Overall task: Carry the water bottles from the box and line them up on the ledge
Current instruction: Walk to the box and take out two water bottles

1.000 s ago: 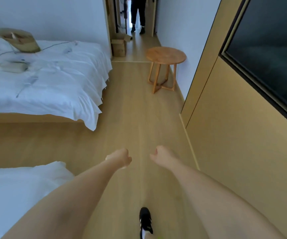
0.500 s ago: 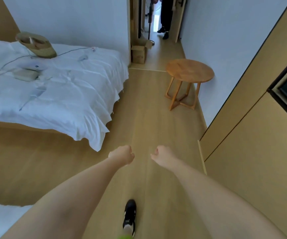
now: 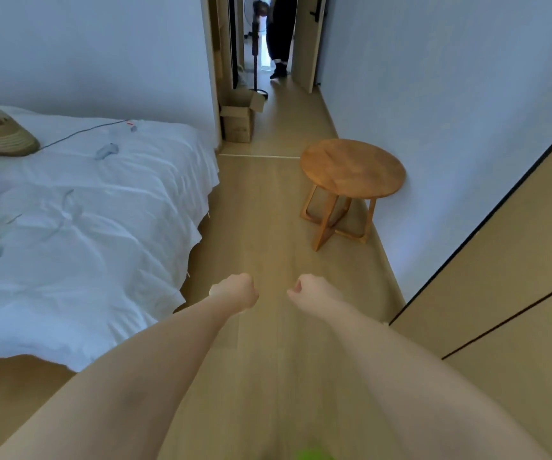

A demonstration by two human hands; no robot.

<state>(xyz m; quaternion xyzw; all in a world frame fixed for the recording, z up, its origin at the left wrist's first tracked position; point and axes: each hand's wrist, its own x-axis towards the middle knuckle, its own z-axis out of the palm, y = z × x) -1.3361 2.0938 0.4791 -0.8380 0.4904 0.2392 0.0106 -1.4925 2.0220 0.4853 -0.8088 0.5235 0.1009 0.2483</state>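
Both fists curled, empty: left hand (image 3: 236, 290), right hand (image 3: 311, 291). Heading to cardboard box (image 3: 239, 118); steer between bed (image 3: 95, 234) and round table (image 3: 352, 168).

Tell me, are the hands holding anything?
No. The left hand and right hand are both curled into empty fists, no bottle in either.

A bed (image 3: 85, 244) fills the left side of the floor (image 3: 261, 210); a round table (image 3: 352, 167) stands against the right wall. Beyond the bed's far corner, a cardboard box (image 3: 239, 119) sits at the doorway's left edge.
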